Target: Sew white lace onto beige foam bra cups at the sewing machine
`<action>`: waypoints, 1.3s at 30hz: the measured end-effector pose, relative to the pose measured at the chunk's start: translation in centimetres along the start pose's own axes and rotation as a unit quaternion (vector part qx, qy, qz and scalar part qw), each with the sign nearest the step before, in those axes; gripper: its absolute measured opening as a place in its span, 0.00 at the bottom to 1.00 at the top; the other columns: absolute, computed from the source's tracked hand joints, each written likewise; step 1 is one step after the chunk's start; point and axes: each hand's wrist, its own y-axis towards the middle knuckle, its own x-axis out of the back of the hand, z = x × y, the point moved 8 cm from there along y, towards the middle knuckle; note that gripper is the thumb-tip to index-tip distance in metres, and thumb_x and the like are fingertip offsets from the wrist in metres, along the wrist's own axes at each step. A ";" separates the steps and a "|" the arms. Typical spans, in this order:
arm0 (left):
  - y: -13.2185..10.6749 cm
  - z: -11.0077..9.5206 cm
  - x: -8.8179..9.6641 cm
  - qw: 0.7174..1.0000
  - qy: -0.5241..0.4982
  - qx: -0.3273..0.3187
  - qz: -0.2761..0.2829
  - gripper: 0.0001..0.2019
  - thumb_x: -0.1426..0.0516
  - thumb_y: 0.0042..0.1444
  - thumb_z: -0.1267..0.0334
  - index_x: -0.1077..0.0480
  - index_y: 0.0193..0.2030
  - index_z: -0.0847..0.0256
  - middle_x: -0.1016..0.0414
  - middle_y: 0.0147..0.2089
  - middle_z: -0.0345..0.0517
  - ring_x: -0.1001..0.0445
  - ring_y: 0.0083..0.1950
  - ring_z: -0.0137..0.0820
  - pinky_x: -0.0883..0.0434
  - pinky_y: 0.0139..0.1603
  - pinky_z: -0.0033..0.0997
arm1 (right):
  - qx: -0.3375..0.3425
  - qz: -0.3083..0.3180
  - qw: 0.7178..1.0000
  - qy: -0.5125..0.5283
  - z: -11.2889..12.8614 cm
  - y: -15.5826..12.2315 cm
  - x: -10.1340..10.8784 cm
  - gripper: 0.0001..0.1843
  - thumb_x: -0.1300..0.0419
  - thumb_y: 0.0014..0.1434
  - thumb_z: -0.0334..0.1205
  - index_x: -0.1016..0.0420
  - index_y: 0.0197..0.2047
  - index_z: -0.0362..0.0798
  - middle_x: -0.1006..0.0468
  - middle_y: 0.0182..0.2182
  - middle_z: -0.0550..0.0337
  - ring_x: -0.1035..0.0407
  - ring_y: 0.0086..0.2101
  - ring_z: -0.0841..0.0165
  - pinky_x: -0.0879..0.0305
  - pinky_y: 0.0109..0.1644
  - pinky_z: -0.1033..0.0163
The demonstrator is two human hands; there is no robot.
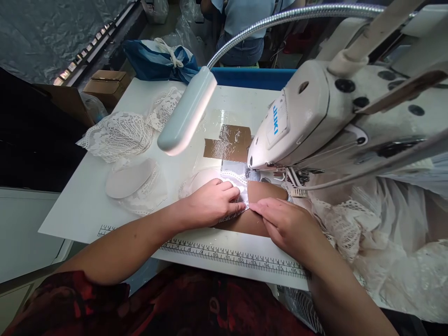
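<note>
A piece of white lace [235, 175] lies by the needle area of a white sewing machine [304, 112]. My left hand [215, 201] presses down on this lace with its fingers curled together. Close by on the right, my right hand [285, 223] pinches the lace edge between thumb and forefinger, their tips near the left thumb. Under and around both hands are brown taped patches [266, 192] on the worktable [168, 224]. Left of my left hand, a pale rounded cup [201, 179] is partly covered by the hand and joins the lace.
A lit lamp [189, 109] on a flexible metal neck overhangs the table. White lace pieces [117, 135] and a pale oval cup [129, 179] lie at left. Lace and tulle [385, 219] pile up at right. A printed ruler [224, 255] runs along the front edge. Another person sits beyond.
</note>
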 end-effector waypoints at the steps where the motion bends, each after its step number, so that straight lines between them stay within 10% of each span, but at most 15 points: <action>1: 0.0 0.1 0.0 1.000 -0.005 0.003 0.000 0.16 0.51 0.66 0.63 0.30 0.56 0.55 0.29 0.42 0.50 0.35 0.40 0.36 0.42 0.37 0.36 | 0.003 0.007 1.000 -0.011 0.1 0.1 -0.2 0.19 0.52 0.60 0.26 0.23 0.46 0.47 0.22 0.35 0.54 0.32 0.35 0.65 0.38 0.37 0.62; 11: 0.7 1.4 0.9 0.996 -0.011 0.063 -0.060 0.17 0.52 0.64 0.67 0.33 0.57 0.68 0.33 0.59 0.58 0.31 0.47 0.38 0.30 0.44 0.37 | 0.042 -0.010 0.996 -0.074 0.8 0.1 -0.6 0.17 0.48 0.55 0.23 0.23 0.41 0.44 0.27 0.30 0.56 0.39 0.31 0.66 0.43 0.36 0.61; 39: 1.4 1.5 -0.6 0.992 0.026 0.123 -0.015 0.20 0.54 0.64 0.65 0.35 0.59 0.71 0.34 0.62 0.56 0.31 0.43 0.39 0.30 0.43 0.41 | 0.022 -0.013 0.997 -0.073 0.8 0.0 -0.4 0.14 0.47 0.55 0.23 0.24 0.37 0.46 0.27 0.29 0.57 0.38 0.31 0.66 0.44 0.35 0.62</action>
